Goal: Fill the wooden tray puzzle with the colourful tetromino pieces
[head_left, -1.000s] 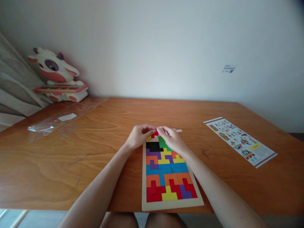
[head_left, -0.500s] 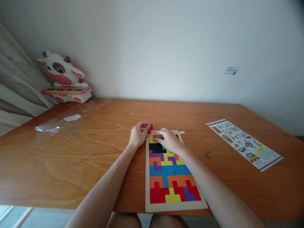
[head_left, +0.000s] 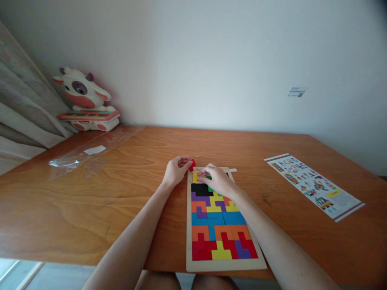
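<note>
A wooden puzzle board lies in front of me, its frame filled with coloured puzzle pieces in red, yellow, purple, blue, orange, green and black. My left hand pinches a red puzzle piece at the board's far left corner. Over the far end of the board, the fingertips of my right hand are pressed together on the edge of a yellow puzzle piece. Part of the board's far right area is hidden under this hand and forearm.
A printed pattern sheet lies to the right on the wooden table. Clear plastic wrapping lies at the left. Behind it sits a cow-shaped toy keyboard beside a curtain.
The red piece in my left hand has tilted and come slightly lower. Under my right fingertips the yellow piece has shifted a little right, away from the frame's left edge.
</note>
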Tool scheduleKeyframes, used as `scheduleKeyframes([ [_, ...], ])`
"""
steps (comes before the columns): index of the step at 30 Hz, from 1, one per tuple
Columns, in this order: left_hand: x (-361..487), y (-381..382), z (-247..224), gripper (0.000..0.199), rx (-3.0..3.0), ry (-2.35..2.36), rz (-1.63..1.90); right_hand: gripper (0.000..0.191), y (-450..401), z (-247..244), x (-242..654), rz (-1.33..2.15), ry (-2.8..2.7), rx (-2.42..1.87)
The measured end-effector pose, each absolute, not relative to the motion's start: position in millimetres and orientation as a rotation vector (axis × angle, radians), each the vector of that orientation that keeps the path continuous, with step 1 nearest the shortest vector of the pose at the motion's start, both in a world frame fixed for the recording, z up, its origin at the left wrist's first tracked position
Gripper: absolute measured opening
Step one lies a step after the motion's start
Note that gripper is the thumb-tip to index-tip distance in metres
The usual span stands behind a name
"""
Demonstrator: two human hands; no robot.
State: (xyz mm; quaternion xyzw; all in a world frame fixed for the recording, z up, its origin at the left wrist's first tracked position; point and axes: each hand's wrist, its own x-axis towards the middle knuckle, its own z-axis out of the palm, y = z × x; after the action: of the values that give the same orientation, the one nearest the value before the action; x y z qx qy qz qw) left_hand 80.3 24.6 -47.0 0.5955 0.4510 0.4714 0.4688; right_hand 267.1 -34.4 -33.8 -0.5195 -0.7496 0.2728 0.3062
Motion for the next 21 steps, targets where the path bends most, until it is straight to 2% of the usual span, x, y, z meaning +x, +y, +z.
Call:
scheduleKeyframes([
  [5,74.0,28.4,-47.6,0.035,1.483,1.05,1.051,0.013,-36.9,-30.6,268.2,0.677,-2.019,-1.376],
  [14,74.1,28.8,-51.0,0.029,1.549,1.075,1.05,0.036,-35.6,-35.5,257.9,0.44,-1.955,-1.492],
  [21,75.1,24.7,-45.1,0.026,1.581,1.1,1.032,0.027,-31.9,-35.5,260.1,0.521,-1.864,-1.541],
])
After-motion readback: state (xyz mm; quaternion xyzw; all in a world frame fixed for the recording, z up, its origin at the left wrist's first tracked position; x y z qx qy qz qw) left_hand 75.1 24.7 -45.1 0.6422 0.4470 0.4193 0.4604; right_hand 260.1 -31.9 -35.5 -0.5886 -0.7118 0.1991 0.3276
